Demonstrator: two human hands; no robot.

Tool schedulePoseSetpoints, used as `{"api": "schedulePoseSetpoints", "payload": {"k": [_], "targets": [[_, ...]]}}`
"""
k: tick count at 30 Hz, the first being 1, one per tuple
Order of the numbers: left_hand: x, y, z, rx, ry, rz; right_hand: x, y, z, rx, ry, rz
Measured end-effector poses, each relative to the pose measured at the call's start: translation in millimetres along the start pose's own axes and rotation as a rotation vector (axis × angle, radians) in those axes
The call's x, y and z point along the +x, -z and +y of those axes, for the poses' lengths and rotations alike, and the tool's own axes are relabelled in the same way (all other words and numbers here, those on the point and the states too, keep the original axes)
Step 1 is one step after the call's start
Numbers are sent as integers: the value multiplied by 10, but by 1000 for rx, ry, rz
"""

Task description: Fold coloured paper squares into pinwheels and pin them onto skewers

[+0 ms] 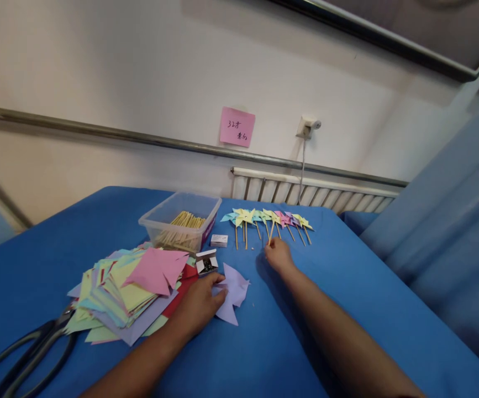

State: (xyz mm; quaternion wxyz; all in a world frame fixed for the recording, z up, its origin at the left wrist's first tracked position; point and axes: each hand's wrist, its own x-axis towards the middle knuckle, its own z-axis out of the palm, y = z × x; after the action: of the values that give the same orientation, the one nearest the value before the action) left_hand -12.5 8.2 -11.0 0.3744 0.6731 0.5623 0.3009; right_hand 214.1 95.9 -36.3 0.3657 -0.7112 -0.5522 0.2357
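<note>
My left hand (pixel 200 305) rests on the blue cloth with its fingers closed on the edge of a folded lilac paper pinwheel (pixel 233 292). My right hand (pixel 278 255) reaches further out and pinches the wooden stick (pixel 271 231) of a yellow pinwheel. That pinwheel belongs to a row of finished paper pinwheels (pixel 266 219) lying along the far side of the table.
A pile of coloured paper squares (pixel 127 290) lies to the left, with large black scissors (pixel 27 351) at the near left edge. A clear plastic tub of wooden sticks (pixel 181 224) stands behind it. An open small box of pins (pixel 206 262) and a closed one (pixel 219 240) lie nearby.
</note>
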Motion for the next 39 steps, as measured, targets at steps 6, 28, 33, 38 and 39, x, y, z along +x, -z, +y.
{"api": "schedulePoseSetpoints", "payload": {"k": [6, 28, 33, 38, 39], "targets": [[28, -33, -5, -94, 27, 81, -693, -170, -99, 441, 3, -92], [2, -31, 114, -403, 121, 0, -1033, 82, -6, 485, 195, -105], [-16, 7, 134, -242, 30, 19, -1128, 56, -143, 813, 89, -275], [-44, -29, 143, -515, 116, -12, -1154, -32, -140, 851, 52, -279], [-51, -33, 151, -616, 131, -37, -1145, -37, -128, 857, 52, -250]]}}
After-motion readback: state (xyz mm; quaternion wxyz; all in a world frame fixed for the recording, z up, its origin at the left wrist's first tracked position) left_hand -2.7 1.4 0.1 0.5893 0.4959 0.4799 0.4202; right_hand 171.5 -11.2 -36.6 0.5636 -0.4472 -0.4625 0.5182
